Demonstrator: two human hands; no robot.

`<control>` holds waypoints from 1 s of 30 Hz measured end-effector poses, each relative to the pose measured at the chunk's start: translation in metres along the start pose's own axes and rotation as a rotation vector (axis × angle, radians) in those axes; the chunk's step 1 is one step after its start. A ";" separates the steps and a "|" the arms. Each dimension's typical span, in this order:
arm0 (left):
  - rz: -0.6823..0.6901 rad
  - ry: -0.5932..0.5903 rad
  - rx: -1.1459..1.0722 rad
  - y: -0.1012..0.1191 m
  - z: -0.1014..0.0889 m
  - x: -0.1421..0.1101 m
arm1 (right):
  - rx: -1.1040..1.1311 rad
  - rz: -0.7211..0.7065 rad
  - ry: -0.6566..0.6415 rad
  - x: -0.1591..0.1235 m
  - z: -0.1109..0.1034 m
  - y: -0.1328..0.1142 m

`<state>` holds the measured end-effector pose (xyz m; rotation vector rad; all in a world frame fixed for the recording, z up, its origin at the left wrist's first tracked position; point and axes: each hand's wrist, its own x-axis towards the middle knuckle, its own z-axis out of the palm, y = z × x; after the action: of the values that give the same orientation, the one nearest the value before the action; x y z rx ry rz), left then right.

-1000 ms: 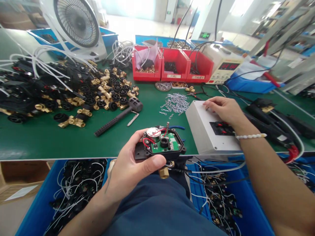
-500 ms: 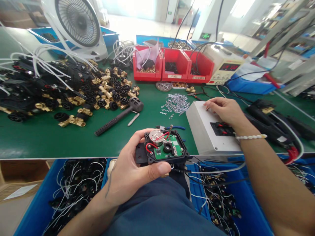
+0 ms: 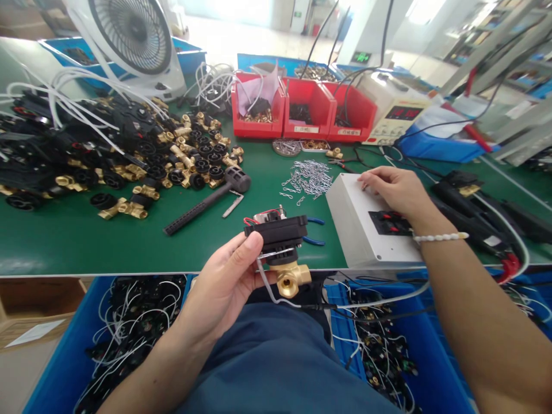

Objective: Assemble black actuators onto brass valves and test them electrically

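My left hand (image 3: 224, 279) grips a motorized valve (image 3: 278, 232) over the table's front edge. Its open black housing faces up, tilted away, with red wires and part of a motor showing at the top. A brass valve body (image 3: 293, 277) sits beneath the housing, and a pale cable runs off below it to the right. My right hand (image 3: 401, 192) rests on a light grey box (image 3: 351, 227), thumb and fingertips pinched together near its far left corner. What they pinch is too small to make out. A black panel with red clips (image 3: 388, 223) lies under the wrist.
A rubber mallet (image 3: 211, 201), blue-handled pliers (image 3: 314, 240) and a pile of spring clips (image 3: 308, 179) lie on the green table. Brass valves (image 3: 185, 161) heap at left. Red bins (image 3: 304, 138), a power supply (image 3: 394, 121) and a fan (image 3: 172, 80) stand behind.
My left hand has tipped the valve so its open top turns away and the brass body now shows below. My right hand keeps its place on the box.
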<state>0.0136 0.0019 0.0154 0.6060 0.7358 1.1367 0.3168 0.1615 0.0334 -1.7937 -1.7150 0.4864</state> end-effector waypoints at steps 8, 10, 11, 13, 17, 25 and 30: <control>0.001 -0.010 -0.016 0.002 0.002 0.000 | -0.011 0.034 0.019 0.000 0.000 0.000; 0.001 -0.007 -0.018 0.002 0.002 -0.001 | -0.012 0.037 0.022 0.000 0.001 0.000; 0.004 -0.005 -0.015 0.002 0.002 -0.001 | -0.014 0.041 0.026 0.000 0.001 -0.001; 0.004 -0.003 0.000 0.002 0.001 -0.001 | -0.019 0.050 0.029 0.000 0.002 -0.001; -0.001 -0.011 0.013 0.002 0.001 -0.002 | -0.032 0.055 0.029 -0.001 0.002 -0.003; 0.000 0.001 0.003 0.002 0.002 -0.002 | -0.033 0.036 0.027 0.000 0.000 -0.002; -0.004 0.021 0.029 0.005 0.004 -0.004 | -0.038 0.036 0.020 -0.001 0.000 -0.001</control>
<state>0.0128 -0.0004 0.0221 0.6175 0.7721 1.1321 0.3155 0.1608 0.0341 -1.8531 -1.6912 0.4531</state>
